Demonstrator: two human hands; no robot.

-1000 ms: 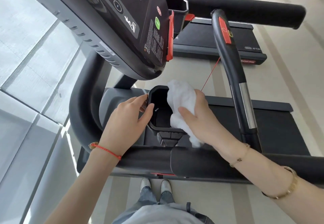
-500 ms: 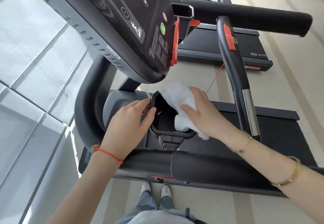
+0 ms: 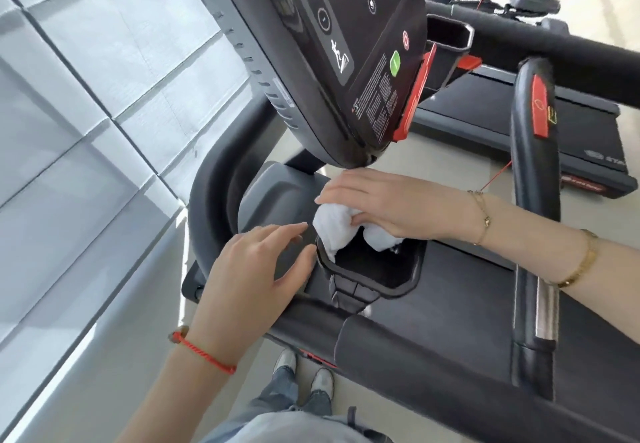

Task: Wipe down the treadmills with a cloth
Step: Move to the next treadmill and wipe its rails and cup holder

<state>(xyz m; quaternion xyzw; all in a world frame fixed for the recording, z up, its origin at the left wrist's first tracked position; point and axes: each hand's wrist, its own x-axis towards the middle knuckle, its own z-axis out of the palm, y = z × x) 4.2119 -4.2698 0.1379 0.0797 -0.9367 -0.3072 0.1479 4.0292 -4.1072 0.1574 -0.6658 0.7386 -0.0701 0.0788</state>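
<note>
cloth [image 3: 334,231] on cup holder [image 3: 408,281] rim, perhaps dipping inside | left hand [image 3: 258,269] left of holder | console [image 3: 332,44] above

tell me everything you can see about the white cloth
The white cloth looks like soft terry fabric, bunched and crumpled rather than folded. The right hand lies over it, thumb pinching it from below. It sits at the far rim of the black cup holder on the treadmill's lower console; one end hangs over the left rim into the recess, and another lump shows under the palm. The left hand rests nearby, not touching it.
</note>
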